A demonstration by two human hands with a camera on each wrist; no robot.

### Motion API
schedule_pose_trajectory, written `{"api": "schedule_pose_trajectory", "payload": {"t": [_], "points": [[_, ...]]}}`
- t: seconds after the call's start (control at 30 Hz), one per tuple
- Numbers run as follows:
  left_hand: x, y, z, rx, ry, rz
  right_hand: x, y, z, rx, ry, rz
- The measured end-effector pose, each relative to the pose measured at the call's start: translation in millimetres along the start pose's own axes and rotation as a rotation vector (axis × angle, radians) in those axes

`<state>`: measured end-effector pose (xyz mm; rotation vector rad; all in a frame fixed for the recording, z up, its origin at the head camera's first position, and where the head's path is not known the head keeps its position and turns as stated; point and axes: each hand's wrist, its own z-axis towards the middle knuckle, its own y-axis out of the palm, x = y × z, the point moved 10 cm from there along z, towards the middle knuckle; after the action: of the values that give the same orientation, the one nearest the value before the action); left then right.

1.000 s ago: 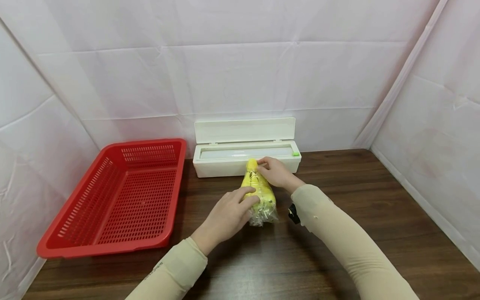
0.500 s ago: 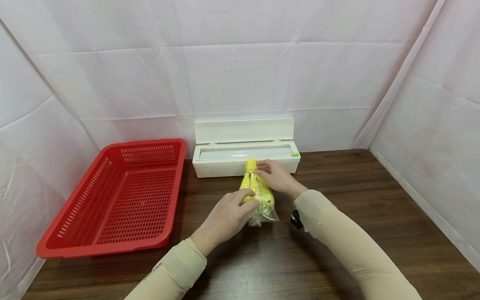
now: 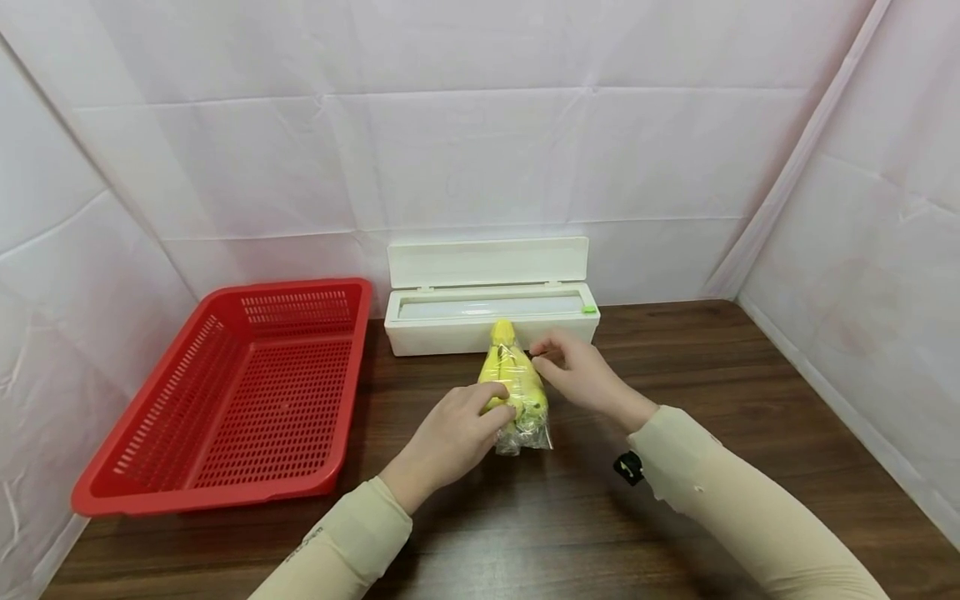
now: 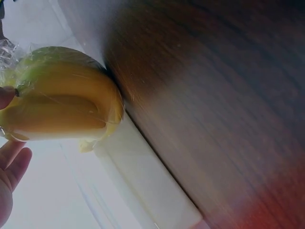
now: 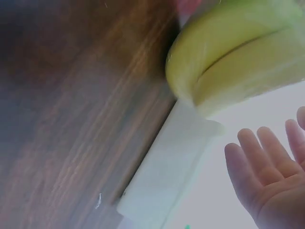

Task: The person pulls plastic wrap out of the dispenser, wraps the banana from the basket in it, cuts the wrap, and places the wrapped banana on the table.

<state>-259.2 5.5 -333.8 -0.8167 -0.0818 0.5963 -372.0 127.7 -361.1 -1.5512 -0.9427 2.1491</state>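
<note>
A bunch of bananas (image 3: 517, 375) wrapped in clear film lies on the table, stem end toward the white box. Loose, crumpled film (image 3: 517, 442) gathers at its near end. My left hand (image 3: 457, 429) holds the bunch from its left side, with finger and thumb bent over the wrapped fruit. In the left wrist view, its fingers touch the bananas (image 4: 62, 102). To the right, my right hand (image 3: 581, 371) hovers close by with relaxed fingers and holds nothing. The right wrist view has this hand (image 5: 276, 176) apart from the bananas (image 5: 238, 52), palm showing.
Behind the bananas stands a white cling film dispenser (image 3: 427, 337), its lid (image 3: 487, 261) raised and a green slider (image 3: 588, 309) at its right end. A red slotted basket (image 3: 341, 417) sits on the left. White cloth walls (image 3: 465, 158) enclose the dark wooden table (image 3: 712, 400).
My right hand has drawn back from the stem end, moving right and slightly toward me. The left hand has stayed on the bananas, which have barely shifted.
</note>
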Motion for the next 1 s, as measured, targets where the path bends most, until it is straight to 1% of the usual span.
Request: {"api": "schedule_pose_trajectory", "payload": {"t": [0.17,0.3,0.4,0.53,0.6,0.7,0.87,0.93,1.0], "points": [[0.8,-1.1,-0.3,0.014,0.019,0.001,-19,-2,-20,0.007,-0.088,0.018],[1.0,-1.0,-0.3,0.021,0.028,0.006,-35,-1,-31,-0.002,-0.182,0.013],[1.0,-0.4,-0.2,0.018,0.026,0.013,-43,0,-38,-0.002,-0.228,0.003],[1.3,-0.9,0.4,0.022,0.026,0.012,-50,0,-47,0.004,-0.276,-0.003],[1.4,-1.5,0.7,0.029,0.03,0.009,-53,0,-51,0.001,-0.314,-0.011],[1.2,-2.6,1.0,0.041,0.037,0.007,-57,2,-58,-0.029,-0.375,-0.017],[-0.7,-4.2,0.8,0.056,0.031,0.033,-60,10,-66,-0.11,-0.454,-0.045],[-0.9,-5.8,0.5,0.067,0.027,0.049,-60,12,-68,-0.113,-0.481,-0.071],[-0.3,-7.5,0.5,0.083,0.03,0.06,-61,12,-69,-0.086,-0.52,-0.105]]}}
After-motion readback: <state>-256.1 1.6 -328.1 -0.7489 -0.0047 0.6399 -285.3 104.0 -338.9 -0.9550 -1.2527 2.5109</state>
